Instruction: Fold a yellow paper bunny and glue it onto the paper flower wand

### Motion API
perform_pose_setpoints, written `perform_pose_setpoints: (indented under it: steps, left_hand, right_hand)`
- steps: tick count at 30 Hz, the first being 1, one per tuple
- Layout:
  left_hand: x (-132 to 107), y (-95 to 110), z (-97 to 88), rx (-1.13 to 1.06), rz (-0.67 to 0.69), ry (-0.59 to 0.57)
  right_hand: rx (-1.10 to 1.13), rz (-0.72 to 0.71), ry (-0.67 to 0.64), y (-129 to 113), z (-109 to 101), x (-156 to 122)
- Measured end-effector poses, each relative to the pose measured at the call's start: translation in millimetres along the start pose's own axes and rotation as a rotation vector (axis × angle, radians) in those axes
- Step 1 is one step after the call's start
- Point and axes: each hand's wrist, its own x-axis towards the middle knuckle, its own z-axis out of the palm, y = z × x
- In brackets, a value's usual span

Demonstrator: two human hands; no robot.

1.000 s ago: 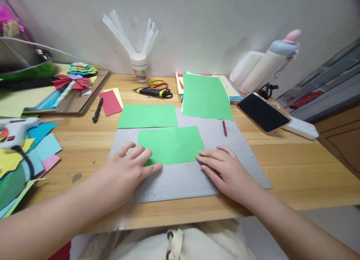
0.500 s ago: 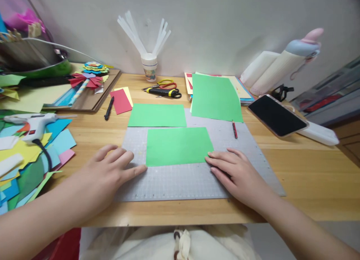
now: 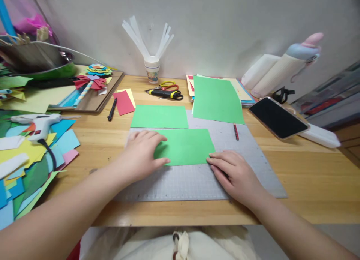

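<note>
A green paper rectangle lies flat on a grey cutting mat in the middle of the wooden desk. My left hand rests palm down on the paper's left end, fingers stretched out, covering that edge. My right hand lies flat on the mat with its fingertips touching the paper's lower right corner. Neither hand holds anything. A second green rectangle lies just behind, and a larger green sheet sits at the back right.
Scissors and a cup of white sticks stand at the back. A red pen, black pen, phone, glue gun and coloured paper scraps surround the mat.
My left hand slid off the mat's left side and then back right onto the green paper's left end. My right hand stayed at the lower right corner.
</note>
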Motion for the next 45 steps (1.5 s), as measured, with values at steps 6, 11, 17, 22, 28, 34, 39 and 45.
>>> perform_pose_setpoints:
  steps: [6,11,17,22,28,34,39,45]
  left_hand:
    - [43.7,19.7,14.2,0.024,0.030,-0.169]
    - [50.0,33.9,4.0,0.010,0.096,-0.235]
    - [33.9,52.6,-28.0,-0.193,0.176,-0.082]
    - [17.1,63.1,-29.1,-1.066,-0.216,0.415]
    - [2.2,84.5,11.3,-1.844,-0.689,0.755]
    - [-28.9,103.3,23.7,-1.982,-0.751,0.482]
    - [-70.6,71.1,37.8,-1.591,-0.601,0.303]
    - [-94.5,1.8,36.8,-0.155,-0.236,0.606]
  right_hand:
    - [-0.046,0.220,0.192,0.4,-0.5,-2.0]
    - [0.077,0.416,0.345,8.8,-5.3,-2.0]
    - [0.094,0.433,0.501,15.0,-10.8,-2.1]
    - [0.013,0.338,0.659,1.6,-19.4,-2.3]
    - [-0.028,-0.020,0.345,-67.5,-7.4,8.6]
    - [-0.042,-0.003,0.158,-88.8,9.3,25.9]
    - [0.016,-0.075,0.024,-57.1,1.4,7.7]
    - [0.058,-0.241,-0.280,-20.5,-4.4,-14.6]
